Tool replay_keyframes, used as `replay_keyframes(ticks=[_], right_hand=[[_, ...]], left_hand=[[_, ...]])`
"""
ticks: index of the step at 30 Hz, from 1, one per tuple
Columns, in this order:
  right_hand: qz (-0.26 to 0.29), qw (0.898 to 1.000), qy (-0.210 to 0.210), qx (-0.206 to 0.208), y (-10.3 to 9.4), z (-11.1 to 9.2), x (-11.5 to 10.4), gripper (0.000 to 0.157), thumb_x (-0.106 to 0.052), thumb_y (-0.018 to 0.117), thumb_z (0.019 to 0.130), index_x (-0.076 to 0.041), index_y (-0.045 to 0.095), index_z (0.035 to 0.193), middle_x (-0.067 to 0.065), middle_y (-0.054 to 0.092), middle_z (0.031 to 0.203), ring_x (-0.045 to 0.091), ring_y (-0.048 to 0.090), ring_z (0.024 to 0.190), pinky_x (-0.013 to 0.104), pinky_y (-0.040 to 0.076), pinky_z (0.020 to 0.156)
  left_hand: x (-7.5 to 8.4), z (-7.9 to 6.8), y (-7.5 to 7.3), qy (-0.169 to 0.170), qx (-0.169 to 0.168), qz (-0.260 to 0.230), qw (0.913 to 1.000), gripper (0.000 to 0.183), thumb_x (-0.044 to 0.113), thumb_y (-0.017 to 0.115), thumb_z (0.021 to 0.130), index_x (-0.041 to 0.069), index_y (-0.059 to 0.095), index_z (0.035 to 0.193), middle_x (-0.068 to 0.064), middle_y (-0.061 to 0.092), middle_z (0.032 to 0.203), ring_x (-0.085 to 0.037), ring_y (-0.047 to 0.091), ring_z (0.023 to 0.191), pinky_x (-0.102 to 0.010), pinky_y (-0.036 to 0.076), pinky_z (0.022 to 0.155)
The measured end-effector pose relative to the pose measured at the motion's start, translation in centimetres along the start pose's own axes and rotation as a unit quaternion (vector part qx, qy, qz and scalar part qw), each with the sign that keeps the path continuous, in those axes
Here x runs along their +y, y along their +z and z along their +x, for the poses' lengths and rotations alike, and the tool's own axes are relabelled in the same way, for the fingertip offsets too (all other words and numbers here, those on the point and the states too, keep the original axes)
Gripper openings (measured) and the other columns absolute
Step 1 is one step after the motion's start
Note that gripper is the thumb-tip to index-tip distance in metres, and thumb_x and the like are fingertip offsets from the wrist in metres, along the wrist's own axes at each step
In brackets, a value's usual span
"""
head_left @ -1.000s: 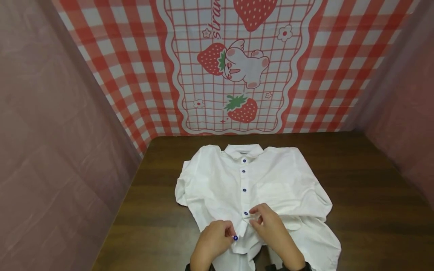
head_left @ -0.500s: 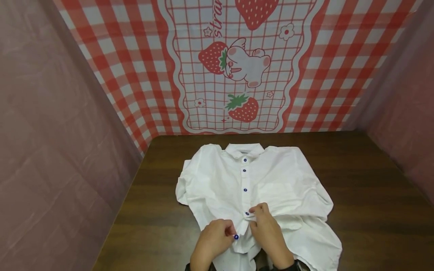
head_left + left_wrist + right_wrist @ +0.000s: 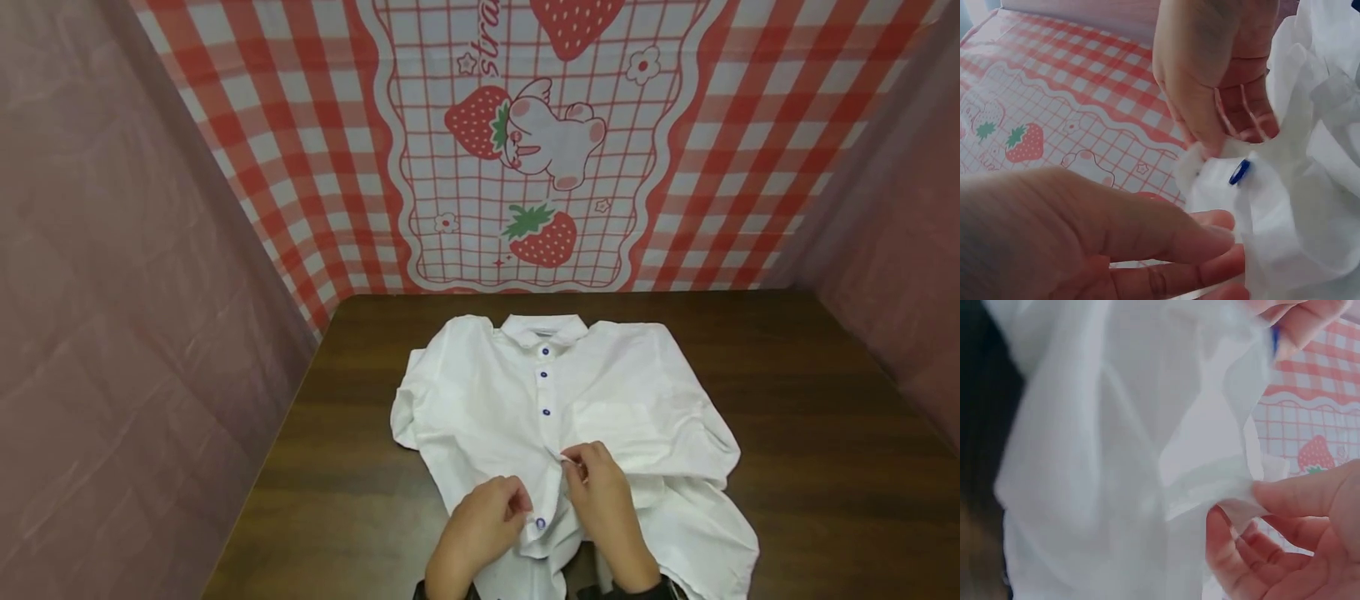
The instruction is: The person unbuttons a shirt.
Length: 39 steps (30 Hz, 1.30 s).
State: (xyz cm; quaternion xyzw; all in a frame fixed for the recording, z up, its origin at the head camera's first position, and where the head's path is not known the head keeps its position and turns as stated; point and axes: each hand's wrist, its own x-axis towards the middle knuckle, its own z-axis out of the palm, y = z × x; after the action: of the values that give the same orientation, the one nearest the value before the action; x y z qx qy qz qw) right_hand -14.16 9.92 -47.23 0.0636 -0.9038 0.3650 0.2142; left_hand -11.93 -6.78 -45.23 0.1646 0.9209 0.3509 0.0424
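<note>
A white button-up shirt [image 3: 480,400] lies front up on the wooden table, collar at the far side, lower front bunched. Several blue buttons run down its middle. My left hand [image 3: 487,521] pinches the lower front edge beside a blue button [image 3: 541,523], which also shows as a blue button [image 3: 1239,172] in the left wrist view. To its right, my right hand [image 3: 603,492] pinches the other front edge between thumb and fingers, lifting it a little. In the right wrist view the right hand [image 3: 1316,531] holds a fold of cloth; the left fingertips are partly cut off above.
The brown tabletop [image 3: 337,500] extends on both sides of the shirt. Behind it hangs a red-and-white checked cloth [image 3: 300,150] with strawberries. Pinkish curtains flank the table, one curtain [image 3: 135,292] at the left and one curtain [image 3: 900,250] at the right.
The button by my left hand has shifted slightly right and turned more toward the camera. My right hand has lifted its front edge, and the button beside its fingertips is now hidden.
</note>
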Motion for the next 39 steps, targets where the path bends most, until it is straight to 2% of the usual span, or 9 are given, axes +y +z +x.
replay_keyframes(ticks=[6,12,15,18,22,28,33,36,39], right_hand=[[0.109,0.993,0.034,0.017,-0.9,0.4,-0.6,0.005,0.002,0.063,0.083,0.0,0.063,0.087,0.007,0.059,0.084,0.015,0.064,0.074,0.019,0.052,0.062],[0.21,0.974,0.087,0.008,-2.1,0.7,-1.7,0.004,-0.001,0.062,0.086,0.001,0.064,0.089,0.008,0.06,0.089,-0.003,0.06,0.08,0.013,0.051,0.069],[0.241,0.965,0.108,-0.013,-2.8,0.8,-2.2,0.004,-0.001,0.062,0.086,0.0,0.063,0.089,0.009,0.06,0.091,-0.004,0.06,0.082,0.014,0.051,0.071],[0.252,0.961,0.113,-0.033,-3.5,0.8,-2.6,0.003,-0.002,0.064,0.085,0.0,0.063,0.087,0.008,0.06,0.092,-0.001,0.061,0.081,0.016,0.052,0.071],[0.24,0.963,0.101,-0.066,-4.4,0.7,-2.9,0.004,-0.002,0.066,0.082,-0.004,0.064,0.085,0.006,0.061,0.09,0.003,0.061,0.08,0.018,0.052,0.069],[0.202,0.965,0.091,-0.142,-5.3,0.5,-3.2,0.008,-0.004,0.069,0.08,-0.011,0.066,0.081,-0.002,0.062,0.088,0.004,0.06,0.082,0.018,0.052,0.069],[0.191,0.96,0.1,-0.178,-5.5,0.6,-3.3,0.007,-0.005,0.069,0.08,-0.011,0.067,0.081,-0.003,0.061,0.09,0.002,0.059,0.082,0.018,0.051,0.07],[0.189,0.961,0.096,-0.179,-5.5,0.5,-3.3,0.008,-0.004,0.069,0.079,-0.012,0.067,0.08,-0.002,0.061,0.09,0.001,0.059,0.081,0.018,0.052,0.07],[0.187,0.962,0.092,-0.177,-5.4,0.4,-3.2,0.01,-0.002,0.07,0.078,-0.012,0.067,0.078,-0.002,0.061,0.089,0.001,0.06,0.08,0.018,0.052,0.069]], left_hand=[[0.1,0.4,0.3,0.044,0.022,-0.009,0.9987,0.009,0.003,0.059,0.081,0.011,0.06,0.084,0.003,0.057,0.078,-0.005,0.052,0.071,-0.02,0.044,0.066],[0.1,0.5,0.7,0.062,0.033,0.0,0.9975,0.016,0.005,0.057,0.086,0.005,0.062,0.101,-0.005,0.063,0.099,-0.018,0.06,0.094,-0.028,0.048,0.082],[0.1,0.5,0.8,0.067,0.042,0.011,0.9968,0.023,0.004,0.056,0.086,0.003,0.06,0.109,-0.008,0.063,0.107,-0.022,0.06,0.103,-0.031,0.047,0.088],[0.1,0.6,0.8,0.072,0.056,0.016,0.9957,0.028,0.002,0.054,0.085,0.003,0.059,0.112,-0.009,0.063,0.11,-0.023,0.059,0.105,-0.033,0.047,0.089],[0.1,0.5,0.7,0.069,0.071,0.019,0.9949,0.03,0.003,0.053,0.086,0.004,0.057,0.115,-0.009,0.062,0.108,-0.024,0.06,0.101,-0.034,0.048,0.086],[0.1,0.4,0.6,0.054,0.078,0.031,0.9949,0.007,0.006,0.052,0.087,0.004,0.056,0.093,-0.005,0.057,0.086,-0.019,0.056,0.08,-0.032,0.046,0.07],[0.3,0.3,0.1,0.017,0.078,0.024,0.9965,0.009,0.015,0.055,0.088,0.01,0.062,0.091,-0.001,0.063,0.086,-0.015,0.06,0.077,-0.029,0.047,0.065],[0.5,0.5,-0.2,-0.012,0.11,-0.033,0.9933,0.008,0.019,0.059,0.087,0.016,0.066,0.084,0.004,0.064,0.077,-0.005,0.058,0.067,-0.022,0.046,0.059],[0.9,0.8,-0.3,-0.007,0.18,-0.094,0.9791,0.009,0.017,0.064,0.083,0.017,0.063,0.074,0.008,0.058,0.066,0.002,0.048,0.057,-0.016,0.042,0.053]])
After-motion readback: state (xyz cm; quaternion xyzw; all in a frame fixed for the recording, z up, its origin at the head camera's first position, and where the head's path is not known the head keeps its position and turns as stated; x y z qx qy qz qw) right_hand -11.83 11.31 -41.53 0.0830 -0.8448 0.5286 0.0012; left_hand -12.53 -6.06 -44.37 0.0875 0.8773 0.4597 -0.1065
